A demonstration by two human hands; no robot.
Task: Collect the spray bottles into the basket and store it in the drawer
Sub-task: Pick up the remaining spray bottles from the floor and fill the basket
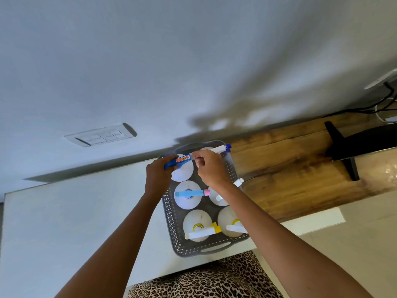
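A grey perforated basket (169,214) stands on the counter and holds several white spray bottles seen from above. At its far left corner my left hand (158,177) grips the blue spray head (179,161) of one bottle. My right hand (211,168) pinches the nozzle end of that same head; beside it lies a white-and-blue head (221,149) of the far right bottle. A bottle with a light blue and pink head (189,193) stands in the middle row. Two bottles with yellow-and-white heads (204,232) fill the near row.
The basket sits where a white counter (75,211) meets a wooden top (300,168). A black monitor stand (345,147) and cables (384,104) lie at the right. A wall switch plate (101,134) is on the wall behind.
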